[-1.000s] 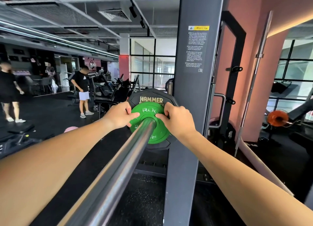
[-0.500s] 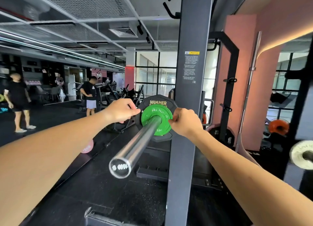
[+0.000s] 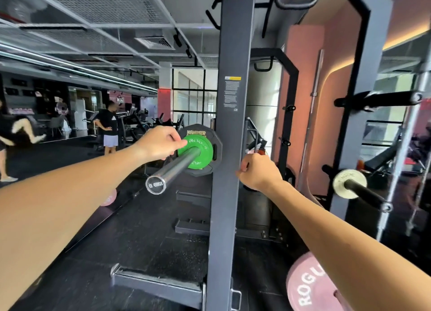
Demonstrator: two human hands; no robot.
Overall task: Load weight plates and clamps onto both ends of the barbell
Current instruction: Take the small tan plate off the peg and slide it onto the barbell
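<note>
Barbell sleeve: the steel barbell sleeve point(image 3: 173, 168) runs from its capped end left of centre in the frame up and right to the plates at centre.
Plates: a green plate point(image 3: 202, 147) sits on the sleeve flush against a larger black plate point(image 3: 205, 133) behind it; both lie just left of the dark rack upright point(image 3: 229, 147) that splits the frame.
Left hand: the left hand point(image 3: 161, 143), at centre left, has its fingers curled in, knuckles touching or nearly touching the green plate's left edge; whether it pinches that edge I cannot tell.
Right hand: the right hand point(image 3: 258, 171), right of the upright, is a loose fist holding nothing visible, apart from the plates.
Clamp: none shows on the sleeve, and none that I can pick out nearby.
Step in hand: judged from this, the plates on this end look seated and the clamp is what is left here.
How to do it well: check that the green plate is hard against the black one with no gap, then slide the clamp along the bare sleeve until it touches the green face and lock it there.
Care: keep the sleeve steady in the rack while pushing.
Elsewhere: a pink plate point(image 3: 310, 285) at lower right and a pale small plate point(image 3: 348, 182) on a storage peg at right could serve the other end.
</note>
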